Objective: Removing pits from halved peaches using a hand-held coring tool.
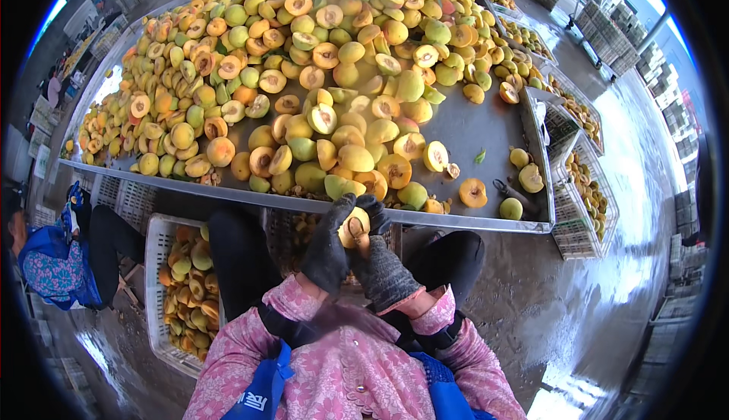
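Observation:
Both my hands wear dark gloves and meet just in front of the metal table's near edge. My left hand (330,249) grips a halved yellow peach (349,227) from its left side. Against the cut face, my right hand (380,260) holds a small tool with a ring-like tip (357,231); its handle is mostly hidden by the fingers. Behind the hands, whole and halved peaches (356,158) are heaped on the metal table (478,141). Some halves show their pit, others a hollow.
A white plastic crate (154,306) of peach pieces stands on the floor at my left. Another filled crate (575,215) stands beyond the table's right end. A dark crate (279,238) is partly visible beneath the near edge. A person in blue (57,266) sits at far left.

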The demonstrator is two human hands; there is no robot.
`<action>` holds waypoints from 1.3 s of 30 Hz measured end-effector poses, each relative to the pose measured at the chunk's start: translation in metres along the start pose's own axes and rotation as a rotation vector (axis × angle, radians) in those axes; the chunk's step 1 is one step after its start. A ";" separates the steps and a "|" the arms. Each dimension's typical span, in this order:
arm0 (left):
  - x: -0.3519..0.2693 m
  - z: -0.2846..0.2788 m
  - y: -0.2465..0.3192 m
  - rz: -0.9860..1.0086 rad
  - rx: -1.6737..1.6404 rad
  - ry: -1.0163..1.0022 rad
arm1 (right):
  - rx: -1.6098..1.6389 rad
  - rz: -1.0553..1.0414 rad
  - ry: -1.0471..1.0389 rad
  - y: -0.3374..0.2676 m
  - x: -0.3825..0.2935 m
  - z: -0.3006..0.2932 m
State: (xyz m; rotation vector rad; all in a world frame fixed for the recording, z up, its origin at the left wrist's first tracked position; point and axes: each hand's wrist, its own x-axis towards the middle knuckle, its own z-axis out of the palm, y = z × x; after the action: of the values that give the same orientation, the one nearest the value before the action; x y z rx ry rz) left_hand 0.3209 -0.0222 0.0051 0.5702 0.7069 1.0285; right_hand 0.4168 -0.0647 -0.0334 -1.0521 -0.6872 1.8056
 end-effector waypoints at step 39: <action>-0.032 -0.039 0.002 0.307 0.656 -0.057 | 0.262 0.396 -0.299 -0.011 -0.040 0.013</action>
State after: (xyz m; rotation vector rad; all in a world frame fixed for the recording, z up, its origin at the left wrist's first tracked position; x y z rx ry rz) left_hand 0.2802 -0.0464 -0.0105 1.3032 0.9277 1.0484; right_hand 0.4192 -0.0961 -0.0041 -0.7865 -0.4145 2.3558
